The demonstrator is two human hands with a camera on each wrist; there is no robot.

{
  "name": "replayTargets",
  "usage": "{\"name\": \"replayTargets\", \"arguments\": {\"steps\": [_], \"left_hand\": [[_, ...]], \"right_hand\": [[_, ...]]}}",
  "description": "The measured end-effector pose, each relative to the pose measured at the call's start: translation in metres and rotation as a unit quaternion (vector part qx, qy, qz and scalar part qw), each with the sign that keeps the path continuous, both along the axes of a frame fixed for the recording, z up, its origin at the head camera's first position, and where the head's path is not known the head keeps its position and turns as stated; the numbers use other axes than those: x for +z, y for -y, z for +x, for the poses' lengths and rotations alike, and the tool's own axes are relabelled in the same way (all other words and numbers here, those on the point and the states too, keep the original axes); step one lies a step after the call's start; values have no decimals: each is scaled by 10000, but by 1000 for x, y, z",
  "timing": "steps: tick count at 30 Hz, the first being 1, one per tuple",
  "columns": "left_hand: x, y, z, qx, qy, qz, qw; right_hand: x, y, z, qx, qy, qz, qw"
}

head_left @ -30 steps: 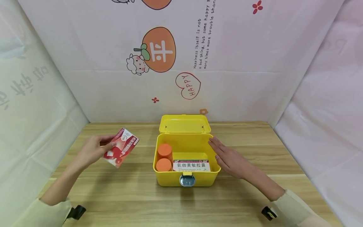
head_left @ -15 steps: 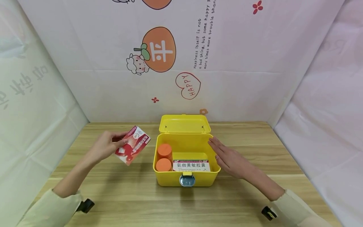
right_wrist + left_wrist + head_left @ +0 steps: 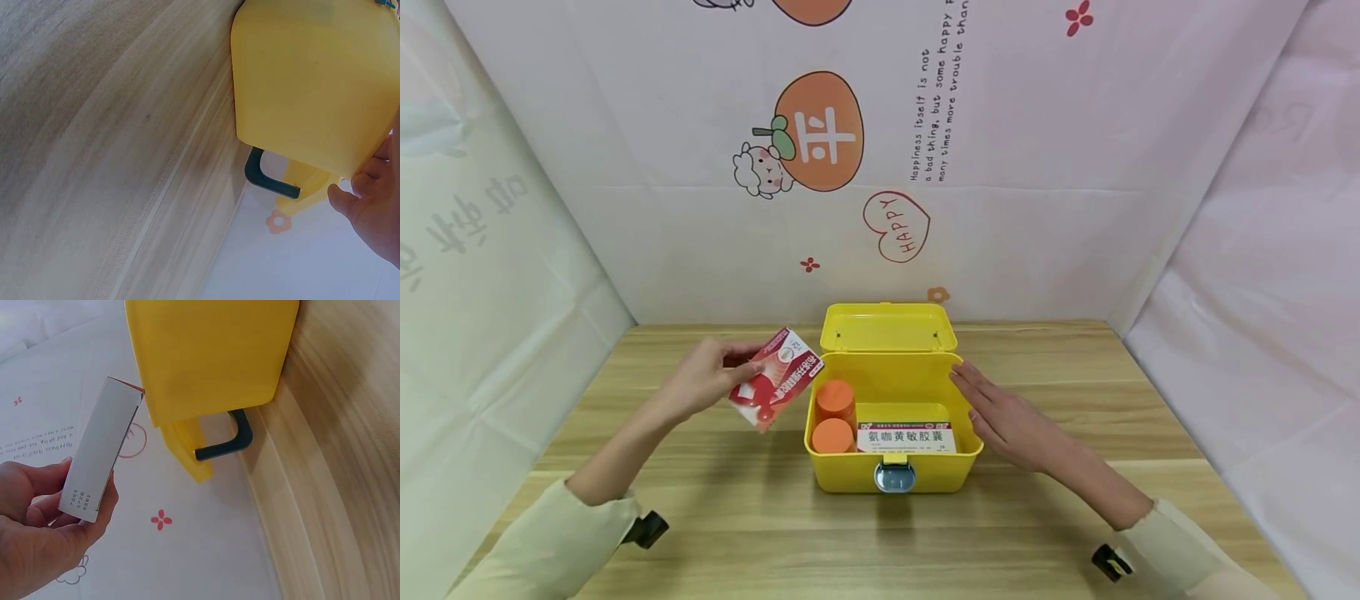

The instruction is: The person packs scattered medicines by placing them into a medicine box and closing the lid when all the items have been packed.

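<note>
In the head view my left hand [image 3: 711,379] pinches a red and white medicine box [image 3: 778,379] between thumb and fingers, tilted, by the left rim of a yellow storage box [image 3: 891,479]. The left wrist view shows the narrow white side of the medicine box [image 3: 103,450]. My right hand [image 3: 1011,425] rests with straight fingers against the right rim of the yellow box. Inside it, two orange-capped bottles [image 3: 835,398] stand at the left, and a white medicine box [image 3: 906,438] lies at the front. Its lid [image 3: 887,327] is raised at the back.
A blue-grey latch [image 3: 895,477] sits on the yellow box's front. Behind it, a dark green handle [image 3: 228,447] shows in the left wrist view. The wooden table [image 3: 737,533] meets a printed white cloth [image 3: 1037,208] at the back and sides.
My left hand has moved right with the red and white medicine box, from over the table's left part to the yellow box's left rim. The right hand has stayed in place.
</note>
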State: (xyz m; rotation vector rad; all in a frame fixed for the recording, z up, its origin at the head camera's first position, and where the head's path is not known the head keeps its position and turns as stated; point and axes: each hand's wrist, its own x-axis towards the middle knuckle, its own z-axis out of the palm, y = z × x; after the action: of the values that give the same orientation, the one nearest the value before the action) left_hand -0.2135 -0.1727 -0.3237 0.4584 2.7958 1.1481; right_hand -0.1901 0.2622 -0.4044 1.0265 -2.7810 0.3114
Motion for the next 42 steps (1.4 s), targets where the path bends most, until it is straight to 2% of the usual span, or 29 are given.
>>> {"name": "replayTargets", "arguments": {"steps": [9, 15, 24, 36, 42], "left_hand": [[5, -17, -5, -168, 97, 2, 9998], [6, -30, -8, -524, -43, 103, 9986], [5, -51, -12, -789, -10, 318, 9964], [10, -83, -13, -1126, 8, 182, 9935], [10, -99, -15, -1320, -46, -99, 9912]], "right_hand": [[1, 0, 0, -21, 43, 20, 10000], [2, 1, 1, -25, 60, -24, 10000], [2, 1, 1, -40, 99, -59, 9999], [0, 0, 1, -36, 119, -12, 9999], [1, 0, 1, -83, 178, 7, 9998]]}}
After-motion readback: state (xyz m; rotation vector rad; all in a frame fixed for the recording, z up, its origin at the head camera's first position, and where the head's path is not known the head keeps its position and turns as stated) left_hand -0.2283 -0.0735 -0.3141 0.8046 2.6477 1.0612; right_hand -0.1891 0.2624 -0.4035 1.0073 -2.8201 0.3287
